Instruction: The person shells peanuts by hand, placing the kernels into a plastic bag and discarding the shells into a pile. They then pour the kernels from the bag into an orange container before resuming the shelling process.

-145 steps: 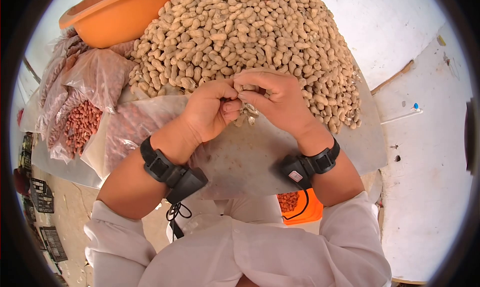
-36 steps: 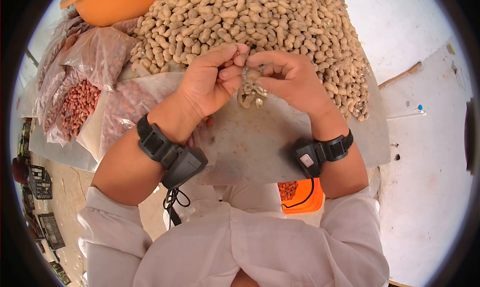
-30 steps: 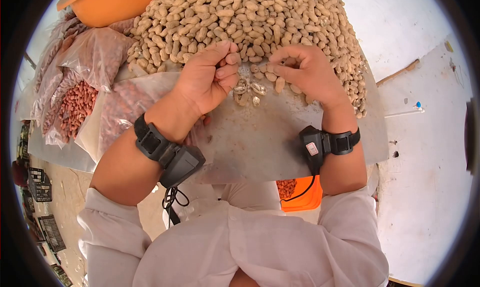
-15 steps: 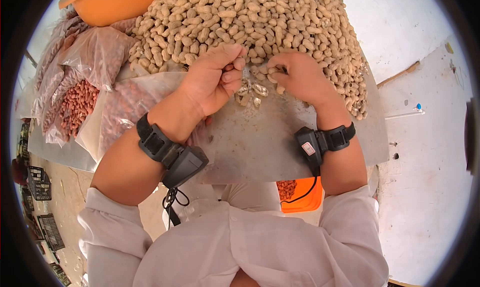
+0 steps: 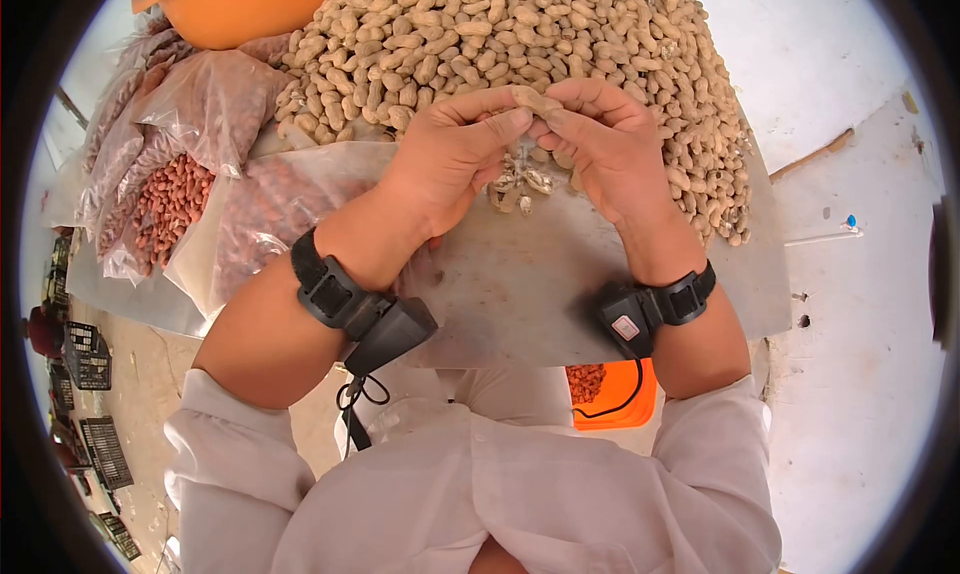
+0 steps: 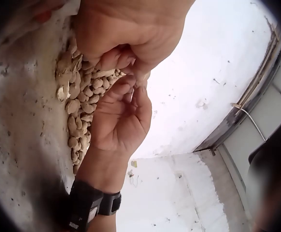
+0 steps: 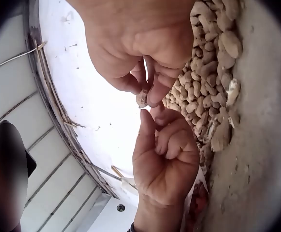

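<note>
Nearest the person, a few split shells [image 5: 520, 186] are lying on the metal sheet [image 5: 520, 294], so the shelling is barely begun. Above them, the left hand [image 5: 450, 159] and right hand [image 5: 600, 144] are both pinching one peanut pod [image 5: 532, 101], its long axis running roughly 10 to 4 o'clock. Beyond, toward 12 o'clock, the big peanut heap [image 5: 520, 34] is lying unshelled.

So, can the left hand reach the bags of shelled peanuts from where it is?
Probably yes: the bags of shelled peanuts lie just beside the left hand with nothing between, but it now pinches a peanut together with the right hand.
</note>
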`<state>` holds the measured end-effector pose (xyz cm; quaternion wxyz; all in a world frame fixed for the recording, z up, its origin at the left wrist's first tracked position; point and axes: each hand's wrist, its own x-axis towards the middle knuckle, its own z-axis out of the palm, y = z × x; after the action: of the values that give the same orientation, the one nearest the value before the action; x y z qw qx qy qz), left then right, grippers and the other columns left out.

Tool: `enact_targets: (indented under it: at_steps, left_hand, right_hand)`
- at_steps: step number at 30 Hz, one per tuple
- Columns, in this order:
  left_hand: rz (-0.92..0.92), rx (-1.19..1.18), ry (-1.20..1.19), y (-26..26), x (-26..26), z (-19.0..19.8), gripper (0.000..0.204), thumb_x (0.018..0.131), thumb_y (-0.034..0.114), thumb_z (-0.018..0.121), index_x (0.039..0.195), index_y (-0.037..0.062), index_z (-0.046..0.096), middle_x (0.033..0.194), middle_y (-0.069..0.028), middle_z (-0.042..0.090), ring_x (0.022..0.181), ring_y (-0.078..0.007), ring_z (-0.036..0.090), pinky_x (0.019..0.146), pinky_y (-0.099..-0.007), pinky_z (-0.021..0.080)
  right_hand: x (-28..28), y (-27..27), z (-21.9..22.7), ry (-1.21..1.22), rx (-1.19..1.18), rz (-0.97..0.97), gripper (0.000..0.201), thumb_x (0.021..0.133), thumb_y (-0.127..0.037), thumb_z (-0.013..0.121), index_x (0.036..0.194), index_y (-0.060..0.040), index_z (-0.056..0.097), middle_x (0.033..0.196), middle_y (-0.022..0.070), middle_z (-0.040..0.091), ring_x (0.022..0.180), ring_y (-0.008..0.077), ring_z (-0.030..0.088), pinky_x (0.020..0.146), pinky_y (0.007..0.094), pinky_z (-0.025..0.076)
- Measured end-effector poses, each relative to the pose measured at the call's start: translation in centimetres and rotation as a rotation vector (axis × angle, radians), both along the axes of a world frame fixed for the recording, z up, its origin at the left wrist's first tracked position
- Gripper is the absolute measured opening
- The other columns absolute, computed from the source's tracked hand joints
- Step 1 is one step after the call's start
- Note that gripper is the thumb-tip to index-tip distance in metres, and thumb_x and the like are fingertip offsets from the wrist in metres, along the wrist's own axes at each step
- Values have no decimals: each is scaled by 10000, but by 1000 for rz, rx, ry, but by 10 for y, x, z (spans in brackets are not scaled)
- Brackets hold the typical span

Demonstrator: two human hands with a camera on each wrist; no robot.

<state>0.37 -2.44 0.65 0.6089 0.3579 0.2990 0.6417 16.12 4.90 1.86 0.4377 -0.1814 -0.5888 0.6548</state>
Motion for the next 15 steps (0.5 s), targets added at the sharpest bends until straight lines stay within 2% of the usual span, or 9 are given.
enact_targets:
  at_steps: [5, 11, 15]
  left_hand:
    - [148, 19, 132, 1, 5, 0, 224, 864, 114, 632, 1055, -4, 634, 741, 3, 594, 572, -41, 438, 480, -178, 330]
    - [187, 94, 318, 1, 2, -3, 202, 864, 157, 645, 981, -7, 650, 705, 28, 549, 616, -41, 463, 509, -188, 364]
    - [275, 160, 573, 4, -1, -8, 224, 871, 190, 635, 962, -14, 644, 701, 20, 547, 642, -62, 478, 554, -216, 402]
  right_hand:
    - [-2, -5, -2, -36, 74, -16, 167, 780, 2, 674, 939, 11, 623, 848, 72, 655, 754, 125, 635, 671, 225, 514]
    - [-1, -3, -5, -179, 184, -2, 140, 772, -1, 688, 897, 8, 626, 822, 53, 647, 734, 102, 616, 648, 219, 496]
    - [1, -5, -1, -273, 234, -13, 128, 783, -7, 679, 896, 13, 623, 807, 46, 643, 716, 99, 614, 634, 214, 494]
